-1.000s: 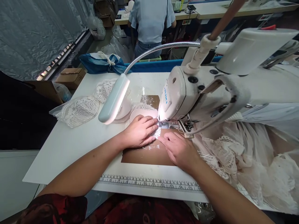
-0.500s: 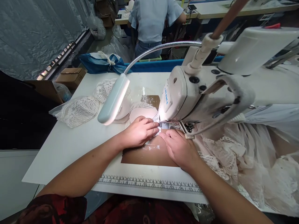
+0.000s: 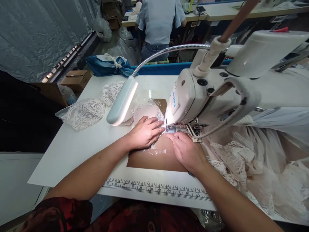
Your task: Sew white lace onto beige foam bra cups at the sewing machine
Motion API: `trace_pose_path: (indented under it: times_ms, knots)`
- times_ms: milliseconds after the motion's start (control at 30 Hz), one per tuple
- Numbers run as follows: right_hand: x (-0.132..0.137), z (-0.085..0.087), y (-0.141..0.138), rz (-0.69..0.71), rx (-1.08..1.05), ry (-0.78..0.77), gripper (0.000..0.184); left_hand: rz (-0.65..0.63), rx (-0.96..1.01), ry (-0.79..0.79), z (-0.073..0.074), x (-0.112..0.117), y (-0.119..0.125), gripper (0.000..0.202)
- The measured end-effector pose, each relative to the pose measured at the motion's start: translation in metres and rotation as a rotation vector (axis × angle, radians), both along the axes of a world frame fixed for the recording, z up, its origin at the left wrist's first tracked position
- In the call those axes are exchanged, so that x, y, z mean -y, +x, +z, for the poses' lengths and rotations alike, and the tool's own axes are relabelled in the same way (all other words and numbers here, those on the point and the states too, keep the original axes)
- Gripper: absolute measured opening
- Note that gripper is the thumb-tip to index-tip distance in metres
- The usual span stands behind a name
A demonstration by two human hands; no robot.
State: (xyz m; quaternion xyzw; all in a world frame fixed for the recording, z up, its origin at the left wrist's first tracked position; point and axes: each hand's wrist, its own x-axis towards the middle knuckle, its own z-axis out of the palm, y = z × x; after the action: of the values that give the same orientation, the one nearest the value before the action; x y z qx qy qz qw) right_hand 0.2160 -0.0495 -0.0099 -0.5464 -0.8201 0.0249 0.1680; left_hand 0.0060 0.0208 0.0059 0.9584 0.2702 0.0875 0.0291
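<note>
My left hand (image 3: 146,132) lies flat with fingers stretched out on a pale padded bra cup with lace edging (image 3: 146,112), beside the needle of a white sewing machine (image 3: 184,93). Part of the cup is hidden under that hand. On the needle's right side, my right hand (image 3: 187,150) is closed, its index finger reaching towards the presser foot and its other fingers curled. Whatever it may pinch is too small to make out. Both hands rest over a brown sheet (image 3: 154,159), partly covered with clear tape.
A lamp (image 3: 122,101) on a bendable metal arm hangs over the left side. Lace cups (image 3: 84,112) lie at the table's left, and lace and tulle fabric (image 3: 241,161) is heaped right. A printed ruler (image 3: 154,190) runs along the front edge. A person (image 3: 158,25) sits beyond.
The lace-edged cup has turned at the needle, with more lace showing above my left hand. That hand's fingers lie flatter. My right fingertips have shifted slightly, and the whole view has moved a little.
</note>
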Motion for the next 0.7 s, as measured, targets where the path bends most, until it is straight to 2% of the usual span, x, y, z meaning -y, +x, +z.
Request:
trace_pose_path:
  times_ms: [133, 267, 367, 433, 533, 700]
  knots:
    - [-0.001, 0.004, 0.000, 0.000, -0.009, -0.031, 0.040, 0.074, -0.045, 0.042, 0.002, 0.002, -0.002, 0.043]
    - [0.000, 0.006, 0.003, 0.032, -0.020, -0.017, 0.039, 0.196, -0.106, -0.006, 0.020, 0.014, -0.005, 0.059]
    - [0.001, 0.006, 0.006, 0.061, -0.042, 0.016, 0.035, 0.225, -0.140, -0.109, 0.035, 0.027, -0.008, 0.047]
    - [0.001, 0.006, 0.008, 0.084, -0.050, 0.035, 0.033, 0.208, -0.132, -0.175, 0.040, 0.033, -0.008, 0.036]
    - [0.002, 0.007, 0.010, 0.124, -0.066, 0.080, 0.032, 0.173, -0.088, -0.195, 0.036, 0.035, -0.003, 0.031]
    - [0.004, 0.010, 0.013, 0.203, -0.103, 0.129, 0.027, 0.049, 0.012, -0.162, 0.017, 0.033, 0.006, 0.033]
